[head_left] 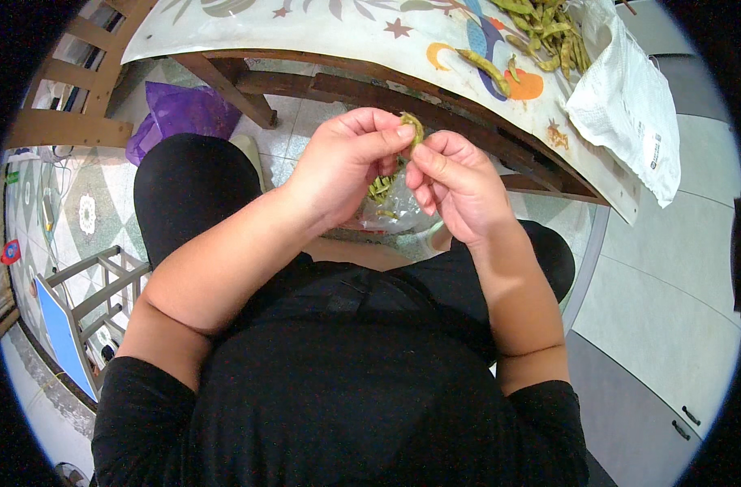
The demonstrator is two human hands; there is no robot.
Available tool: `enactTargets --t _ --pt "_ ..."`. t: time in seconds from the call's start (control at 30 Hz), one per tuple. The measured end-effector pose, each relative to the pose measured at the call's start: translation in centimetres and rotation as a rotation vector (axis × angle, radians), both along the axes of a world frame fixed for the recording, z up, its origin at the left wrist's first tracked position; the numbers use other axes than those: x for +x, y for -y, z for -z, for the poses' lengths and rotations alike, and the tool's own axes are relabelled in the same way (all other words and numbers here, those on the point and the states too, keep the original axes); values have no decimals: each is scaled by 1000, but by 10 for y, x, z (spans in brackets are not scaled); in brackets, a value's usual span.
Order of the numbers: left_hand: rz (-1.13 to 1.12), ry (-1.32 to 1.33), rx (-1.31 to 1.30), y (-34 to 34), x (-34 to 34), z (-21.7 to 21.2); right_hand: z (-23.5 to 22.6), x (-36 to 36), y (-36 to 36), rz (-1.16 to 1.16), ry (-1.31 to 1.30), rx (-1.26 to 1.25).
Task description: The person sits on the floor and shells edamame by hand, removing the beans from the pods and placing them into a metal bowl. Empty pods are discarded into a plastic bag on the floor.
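Observation:
Between my two hands is a yellowish-green bean pod (pixel 413 126), held in front of the table's near edge. The thumb and fingers of my left hand (pixel 362 146) pinch its upper end. My right hand (pixel 458 174) pinches the lower end, its other fingers curled. Below and partly behind the hands, a clear plastic bag (pixel 399 207) with green pieces in it sits low between my legs; the hands hide part of it. On the table's far right lies a pile of bean pods (pixel 549 32), and a few single pods (pixel 485 69) lie nearer the edge.
A white woven sack (pixel 630 105) hangs over the right corner of the cloth-covered table (pixel 322 32). Under the table's left side is a purple bag (pixel 188 114). A blue-topped stool (pixel 66 333) lies at left, below a wooden chair (pixel 70 126). Pale cabinets (pixel 654 268) stand at right.

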State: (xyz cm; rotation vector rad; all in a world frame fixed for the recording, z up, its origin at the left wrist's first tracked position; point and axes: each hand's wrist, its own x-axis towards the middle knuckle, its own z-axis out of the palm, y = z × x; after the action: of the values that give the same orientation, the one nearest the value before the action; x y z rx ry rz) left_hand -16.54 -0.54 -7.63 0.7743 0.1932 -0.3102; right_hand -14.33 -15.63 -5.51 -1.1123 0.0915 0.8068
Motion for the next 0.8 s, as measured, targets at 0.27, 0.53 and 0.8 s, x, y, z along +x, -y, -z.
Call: enactTargets --t 0.27,0.53,0.8 --pt "162 -194 -326 -3 4 12 5 1 2 -19 53 18" --pt "128 -172 -288 2 -2 12 8 -5 -8 16 576 -427" --pt "16 18 -50 10 1 10 3 2 -8 99 457 -430"
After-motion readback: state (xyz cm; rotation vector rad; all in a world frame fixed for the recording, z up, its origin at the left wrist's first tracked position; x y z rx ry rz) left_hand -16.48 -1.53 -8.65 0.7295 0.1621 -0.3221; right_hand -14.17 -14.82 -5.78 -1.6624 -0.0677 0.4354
